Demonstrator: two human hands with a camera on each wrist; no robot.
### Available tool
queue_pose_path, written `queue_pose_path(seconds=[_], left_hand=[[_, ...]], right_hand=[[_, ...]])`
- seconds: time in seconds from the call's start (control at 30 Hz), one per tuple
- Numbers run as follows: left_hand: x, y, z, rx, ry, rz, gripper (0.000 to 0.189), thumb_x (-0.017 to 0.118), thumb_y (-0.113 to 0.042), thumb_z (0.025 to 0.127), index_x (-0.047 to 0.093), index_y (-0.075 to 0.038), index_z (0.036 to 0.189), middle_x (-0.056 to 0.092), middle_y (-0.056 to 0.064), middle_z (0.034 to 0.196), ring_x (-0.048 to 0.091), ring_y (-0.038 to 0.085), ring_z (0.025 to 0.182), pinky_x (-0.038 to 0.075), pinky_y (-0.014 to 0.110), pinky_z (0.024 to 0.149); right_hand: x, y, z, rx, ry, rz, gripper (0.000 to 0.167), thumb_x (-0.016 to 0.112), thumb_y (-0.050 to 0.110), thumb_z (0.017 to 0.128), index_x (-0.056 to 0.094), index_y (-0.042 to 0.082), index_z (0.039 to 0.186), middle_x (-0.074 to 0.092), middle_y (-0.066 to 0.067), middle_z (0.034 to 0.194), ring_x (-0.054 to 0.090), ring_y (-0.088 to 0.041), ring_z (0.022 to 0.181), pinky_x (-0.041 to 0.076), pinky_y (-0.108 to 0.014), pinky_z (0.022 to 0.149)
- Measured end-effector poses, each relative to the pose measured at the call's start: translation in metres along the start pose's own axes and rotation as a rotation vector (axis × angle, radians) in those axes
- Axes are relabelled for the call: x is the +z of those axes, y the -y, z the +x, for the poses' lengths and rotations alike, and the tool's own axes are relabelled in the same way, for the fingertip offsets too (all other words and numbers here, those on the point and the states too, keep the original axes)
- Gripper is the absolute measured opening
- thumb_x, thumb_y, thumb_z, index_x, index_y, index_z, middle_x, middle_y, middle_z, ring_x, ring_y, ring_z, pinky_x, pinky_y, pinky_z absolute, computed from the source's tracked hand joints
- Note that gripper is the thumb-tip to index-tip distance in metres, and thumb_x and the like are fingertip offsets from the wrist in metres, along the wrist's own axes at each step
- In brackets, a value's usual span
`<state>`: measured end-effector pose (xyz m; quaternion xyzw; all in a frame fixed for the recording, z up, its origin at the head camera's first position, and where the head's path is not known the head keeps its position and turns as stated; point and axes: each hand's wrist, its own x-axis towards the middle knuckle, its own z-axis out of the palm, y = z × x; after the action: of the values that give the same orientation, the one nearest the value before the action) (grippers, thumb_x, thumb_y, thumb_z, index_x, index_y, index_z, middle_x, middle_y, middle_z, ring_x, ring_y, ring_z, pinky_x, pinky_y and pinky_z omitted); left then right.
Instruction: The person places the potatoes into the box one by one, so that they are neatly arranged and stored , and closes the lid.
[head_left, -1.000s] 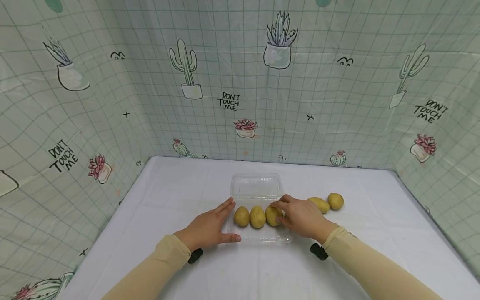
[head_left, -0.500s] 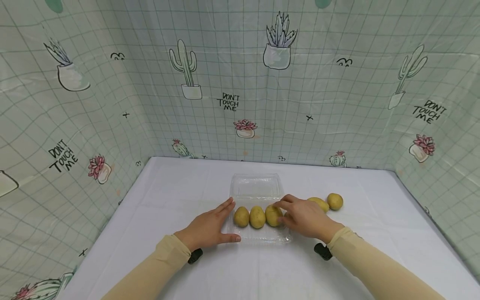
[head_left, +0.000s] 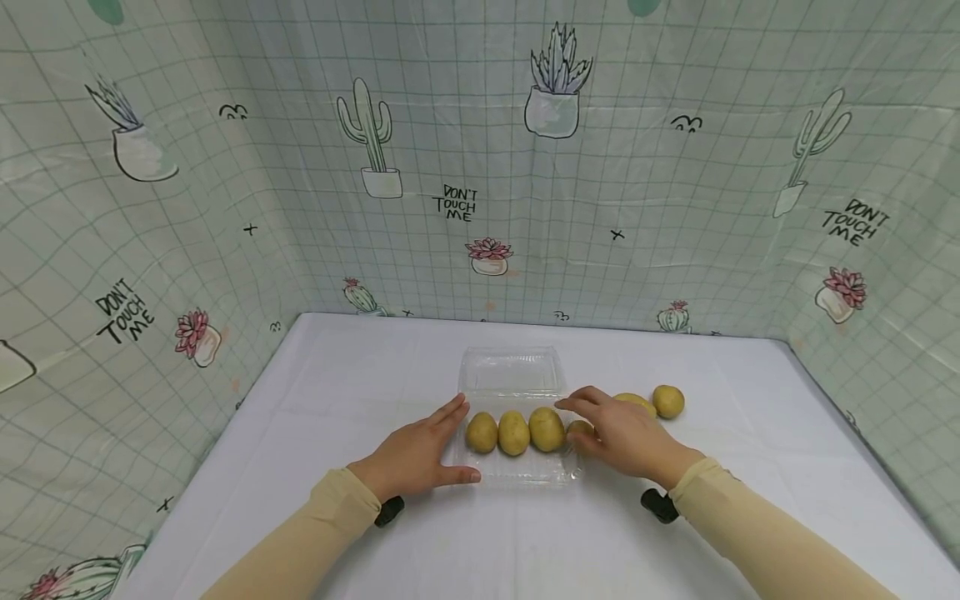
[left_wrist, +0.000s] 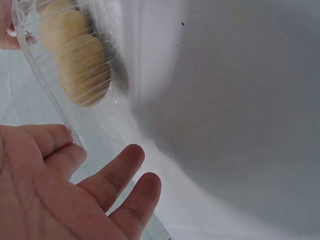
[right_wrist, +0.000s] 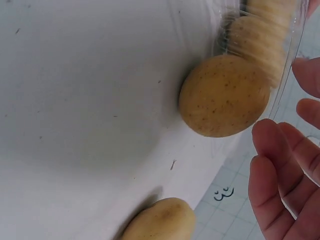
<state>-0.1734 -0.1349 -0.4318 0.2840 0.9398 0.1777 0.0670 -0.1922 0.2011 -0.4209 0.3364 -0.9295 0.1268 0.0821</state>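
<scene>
Three potatoes stand in a row in the clear plastic clamshell box (head_left: pixel 521 477): a left potato (head_left: pixel 482 432), a middle potato (head_left: pixel 513 433) and a right potato (head_left: pixel 547 429). My left hand (head_left: pixel 423 450) is at the box's left side, fingers and thumb spread; in the left wrist view, fingertips (left_wrist: pixel 75 150) meet the box edge. Just outside the right wall lies another potato (right_wrist: pixel 225 96), partly behind the thumb of my right hand (head_left: pixel 626 429) in the head view. The right fingers are loosely bent and hold nothing, with their tips near the box's right edge.
Behind the box base, its clear lid (head_left: pixel 512 371) lies folded back. To the right of my right hand are an oval potato (head_left: pixel 636 403) and a rounder potato (head_left: pixel 668 402). A white cloth covers the table (head_left: pixel 360 358), and a patterned curtain (head_left: pixel 420 275) rises behind it.
My right hand has let go of the right potato in the box and shifted a little to the right, uncovering it. The left hand has stayed at the box.
</scene>
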Motion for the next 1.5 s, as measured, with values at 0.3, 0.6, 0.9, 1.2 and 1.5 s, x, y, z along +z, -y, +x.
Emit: queue_pose_path(seconds=[0.3,0.6,0.9,1.2,1.5], left_hand=[[0.000,0.001,0.001,-0.002,0.002,0.001,0.100,0.068,-0.062,0.086,0.028,-0.003,0.157,0.020,0.009,0.164,0.036,0.032,0.141,0.039,0.048,0.107],[-0.001,0.001,0.001,-0.016,0.008,0.001,0.100,0.068,-0.063,0.086,0.028,-0.005,0.157,0.019,0.007,0.165,0.039,0.034,0.140,0.040,0.049,0.106],[-0.002,-0.001,0.001,-0.014,0.016,-0.008,0.100,0.068,-0.062,0.086,0.027,-0.005,0.157,0.019,0.008,0.165,0.038,0.034,0.140,0.039,0.049,0.106],[-0.001,0.000,0.001,-0.014,0.015,-0.005,0.100,0.068,-0.062,0.086,0.027,-0.005,0.158,0.018,0.007,0.165,0.037,0.033,0.141,0.040,0.049,0.106],[0.000,0.000,0.002,-0.012,0.015,0.007,0.101,0.066,-0.064,0.086,0.027,-0.005,0.158,0.019,0.007,0.165,0.036,0.032,0.141,0.039,0.048,0.107]], right_hand=[[0.003,-0.009,-0.008,0.061,-0.029,-0.013,0.041,0.075,0.030,0.091,0.066,0.015,0.128,0.063,0.000,0.120,0.044,0.002,0.055,0.042,-0.022,0.053],[0.010,-0.019,-0.018,0.119,0.006,0.098,0.045,0.075,0.029,0.091,0.065,0.013,0.131,0.066,-0.004,0.120,0.059,-0.016,0.091,0.051,-0.037,0.075],[0.015,-0.027,-0.020,0.171,0.146,0.399,0.048,0.069,0.031,0.096,0.059,0.007,0.136,0.063,-0.010,0.126,0.054,-0.003,0.062,0.048,-0.026,0.063],[0.018,-0.029,-0.021,0.175,0.146,0.468,0.048,0.069,0.029,0.097,0.058,0.007,0.138,0.062,-0.012,0.127,0.056,-0.005,0.063,0.049,-0.026,0.062],[0.018,-0.030,-0.023,0.169,0.151,0.474,0.048,0.074,0.026,0.093,0.060,0.011,0.136,0.060,-0.003,0.120,0.058,-0.008,0.071,0.050,-0.026,0.066]])
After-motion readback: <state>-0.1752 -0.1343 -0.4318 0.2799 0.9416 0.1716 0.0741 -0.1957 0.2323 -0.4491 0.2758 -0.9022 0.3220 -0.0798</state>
